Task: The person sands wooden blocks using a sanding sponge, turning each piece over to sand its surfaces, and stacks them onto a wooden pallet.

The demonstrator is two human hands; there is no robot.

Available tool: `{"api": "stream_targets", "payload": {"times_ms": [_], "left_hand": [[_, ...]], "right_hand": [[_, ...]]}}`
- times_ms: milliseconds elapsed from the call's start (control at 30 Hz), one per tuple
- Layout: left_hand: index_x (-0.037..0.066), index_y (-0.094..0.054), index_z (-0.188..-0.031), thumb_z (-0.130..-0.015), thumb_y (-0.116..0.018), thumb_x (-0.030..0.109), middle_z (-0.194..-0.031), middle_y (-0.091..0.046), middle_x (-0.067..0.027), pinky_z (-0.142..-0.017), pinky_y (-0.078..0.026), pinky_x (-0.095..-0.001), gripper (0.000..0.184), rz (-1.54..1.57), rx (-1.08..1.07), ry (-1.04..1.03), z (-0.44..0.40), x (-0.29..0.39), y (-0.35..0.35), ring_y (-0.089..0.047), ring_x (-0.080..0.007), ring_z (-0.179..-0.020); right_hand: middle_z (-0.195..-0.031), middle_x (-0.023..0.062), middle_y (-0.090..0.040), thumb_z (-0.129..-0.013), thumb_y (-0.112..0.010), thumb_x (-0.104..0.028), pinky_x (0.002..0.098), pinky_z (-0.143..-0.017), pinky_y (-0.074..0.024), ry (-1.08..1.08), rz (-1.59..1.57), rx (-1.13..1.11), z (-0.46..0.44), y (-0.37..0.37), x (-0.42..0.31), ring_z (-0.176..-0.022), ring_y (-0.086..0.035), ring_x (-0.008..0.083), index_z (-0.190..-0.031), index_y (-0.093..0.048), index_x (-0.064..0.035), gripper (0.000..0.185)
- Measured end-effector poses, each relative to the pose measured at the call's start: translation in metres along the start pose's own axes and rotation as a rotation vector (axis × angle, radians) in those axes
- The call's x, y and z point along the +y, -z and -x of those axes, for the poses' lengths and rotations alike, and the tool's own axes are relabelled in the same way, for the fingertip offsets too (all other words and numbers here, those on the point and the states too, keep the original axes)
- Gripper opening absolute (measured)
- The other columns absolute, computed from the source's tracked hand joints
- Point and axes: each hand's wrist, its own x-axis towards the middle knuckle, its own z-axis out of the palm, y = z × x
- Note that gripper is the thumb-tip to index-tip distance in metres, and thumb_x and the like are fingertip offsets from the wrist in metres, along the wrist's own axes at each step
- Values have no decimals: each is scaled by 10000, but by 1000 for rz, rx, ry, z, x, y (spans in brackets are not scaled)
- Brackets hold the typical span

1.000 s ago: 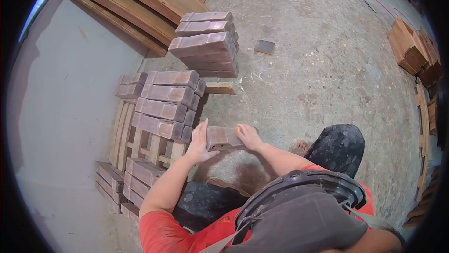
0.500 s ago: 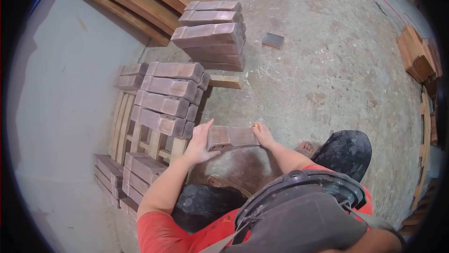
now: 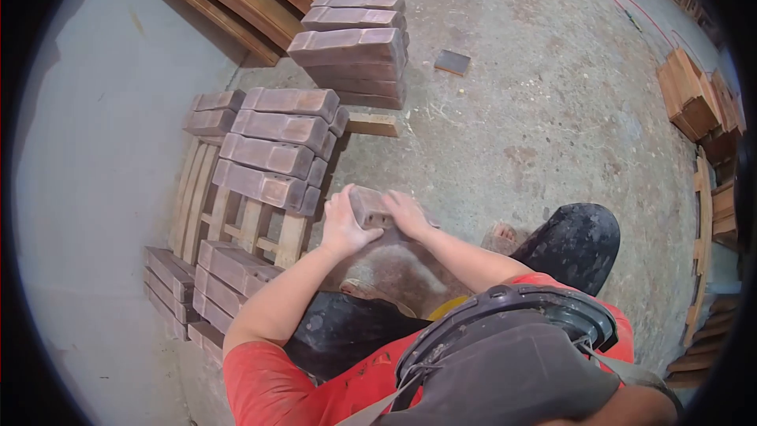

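A brownish wooden block (image 3: 371,204) with holes in its near side lies between my hands, above the floor in front of my body. My left hand (image 3: 344,225) grips its left end, with the thumb along the near side. On the block's top rests my right hand (image 3: 407,213), its fingers reaching over toward the left end; whether it holds something small underneath is hidden. Left of my hands, similar blocks (image 3: 268,156) are stacked on a wooden pallet (image 3: 252,225).
Another block stack (image 3: 351,48) stands farther ahead, near a dark flat pad (image 3: 452,62) on the floor. Long wooden panels (image 3: 229,0) lean at the upper left wall. Wooden pieces (image 3: 688,95) and a red hose (image 3: 635,2) are at the right. More blocks (image 3: 229,276) lie lower left.
My right hand has slid left along the block, from its right end to near my left hand. The orange thing at its fingers no longer shows. The camera view has shifted slightly.
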Motion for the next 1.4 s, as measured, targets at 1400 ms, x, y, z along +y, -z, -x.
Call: {"api": "stream_targets", "payload": {"times_ms": [1400], "left_hand": [[256,-236,-1390,-674,-843,316,-1277,-382,-277,-1029,-368,-523,940,461,-284,466,-13,-59,15,-423,-415,-1186]], "right_hand": [[-1246,180,-531,-855,-623,-375,465,-1057,-329,400,388,275,-18,-7,91,-1213,-468,370,-1299,-506,-97,537]]}}
